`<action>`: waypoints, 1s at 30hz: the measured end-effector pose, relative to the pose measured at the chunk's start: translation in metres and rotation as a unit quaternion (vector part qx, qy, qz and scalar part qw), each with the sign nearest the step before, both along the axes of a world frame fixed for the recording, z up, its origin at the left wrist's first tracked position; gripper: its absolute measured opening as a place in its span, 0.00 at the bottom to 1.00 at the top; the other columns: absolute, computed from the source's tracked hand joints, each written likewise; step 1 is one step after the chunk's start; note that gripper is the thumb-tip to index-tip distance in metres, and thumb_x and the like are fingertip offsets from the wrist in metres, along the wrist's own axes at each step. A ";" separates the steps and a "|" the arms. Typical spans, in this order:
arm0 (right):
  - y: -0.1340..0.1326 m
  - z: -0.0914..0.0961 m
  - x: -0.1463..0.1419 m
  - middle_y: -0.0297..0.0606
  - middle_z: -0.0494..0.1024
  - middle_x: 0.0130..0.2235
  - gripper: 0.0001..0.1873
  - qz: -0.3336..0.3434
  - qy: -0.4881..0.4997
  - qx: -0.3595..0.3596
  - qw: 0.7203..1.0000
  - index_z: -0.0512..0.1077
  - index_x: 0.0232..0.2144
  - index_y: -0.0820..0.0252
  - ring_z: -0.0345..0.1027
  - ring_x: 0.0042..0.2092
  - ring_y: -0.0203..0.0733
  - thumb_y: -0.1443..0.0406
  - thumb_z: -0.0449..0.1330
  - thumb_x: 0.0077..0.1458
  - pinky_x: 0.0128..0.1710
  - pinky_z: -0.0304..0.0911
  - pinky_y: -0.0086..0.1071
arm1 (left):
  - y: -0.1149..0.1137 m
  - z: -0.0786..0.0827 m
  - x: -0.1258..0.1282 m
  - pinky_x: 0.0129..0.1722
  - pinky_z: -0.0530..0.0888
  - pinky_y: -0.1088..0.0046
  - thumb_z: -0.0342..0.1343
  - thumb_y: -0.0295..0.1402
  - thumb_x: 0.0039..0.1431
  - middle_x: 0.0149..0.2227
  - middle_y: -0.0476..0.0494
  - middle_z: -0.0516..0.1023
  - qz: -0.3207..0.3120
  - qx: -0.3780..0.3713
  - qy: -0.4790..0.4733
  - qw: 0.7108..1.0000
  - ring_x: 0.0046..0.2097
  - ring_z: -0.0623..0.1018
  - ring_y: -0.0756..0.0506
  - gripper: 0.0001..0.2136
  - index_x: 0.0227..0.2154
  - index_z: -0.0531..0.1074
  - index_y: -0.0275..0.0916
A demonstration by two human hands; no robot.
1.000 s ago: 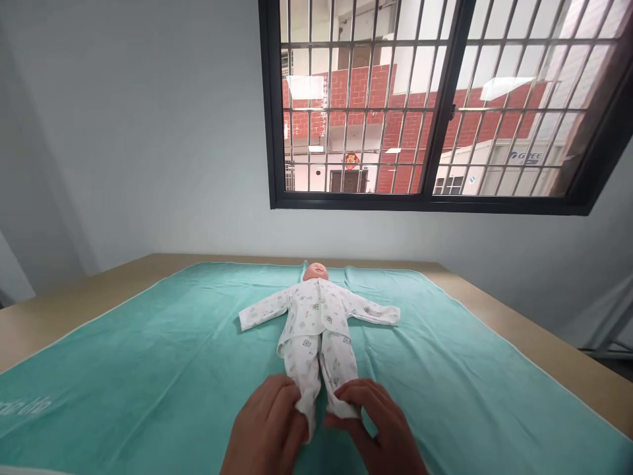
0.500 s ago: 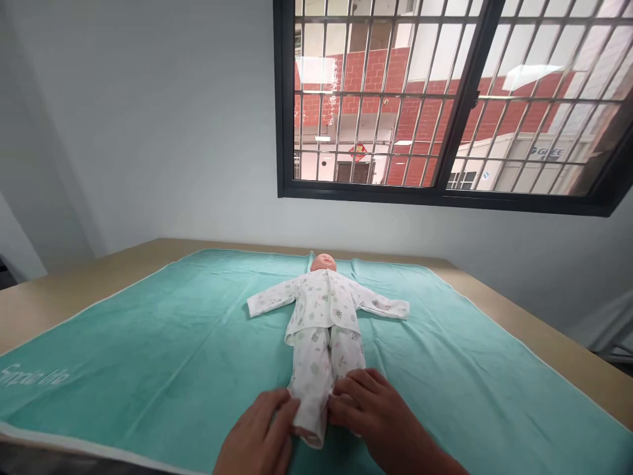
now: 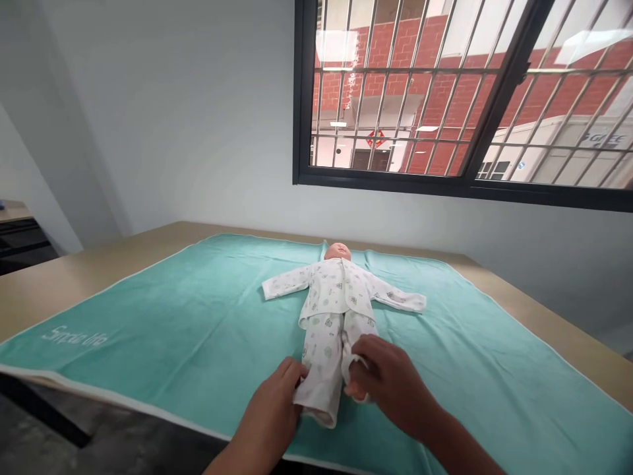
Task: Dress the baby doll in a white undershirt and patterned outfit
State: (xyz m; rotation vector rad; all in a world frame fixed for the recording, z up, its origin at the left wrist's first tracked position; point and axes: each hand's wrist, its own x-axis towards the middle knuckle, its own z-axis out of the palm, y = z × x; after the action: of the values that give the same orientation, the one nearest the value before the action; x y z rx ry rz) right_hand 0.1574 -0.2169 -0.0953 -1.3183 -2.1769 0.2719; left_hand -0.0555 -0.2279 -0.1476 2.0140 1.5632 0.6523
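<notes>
A baby doll lies on its back on a teal blanket, its head toward the wall. It wears a white printed jacket, sleeves spread to both sides, and matching white printed pants. My left hand pinches the outer edge of the left pant leg near its cuff. On the other leg, my right hand is closed on the pant cuff, which is pushed up so that part of the doll's foot shows. My right fingertips are partly hidden by the cloth.
The blanket covers most of a wooden table, whose bare edges show around it. White lettering marks the blanket's left corner. Behind stands a grey wall with a barred window. Another table is at far left.
My right hand has pulled the right pant cuff up, and the doll's foot now shows. My left hand stays at the other leg's cuff. The view has shifted slightly left and down.
</notes>
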 end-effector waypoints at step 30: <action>-0.018 -0.024 0.009 0.31 0.72 0.30 0.10 -0.015 0.147 0.003 0.989 0.71 0.34 0.56 0.65 0.29 0.34 0.71 0.53 0.52 0.29 0.62 0.26 | -0.003 0.022 0.059 0.32 0.66 0.71 0.53 0.31 0.58 0.31 0.47 0.75 -0.024 0.148 0.046 0.988 0.34 0.74 0.46 0.02 0.30 0.69 0.41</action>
State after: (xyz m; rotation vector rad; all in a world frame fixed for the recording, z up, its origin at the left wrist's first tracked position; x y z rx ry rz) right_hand 0.1667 -0.2354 -0.1195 -1.2212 -1.9089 0.4195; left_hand 0.0033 -0.2306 -0.1258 2.3206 1.5365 0.8248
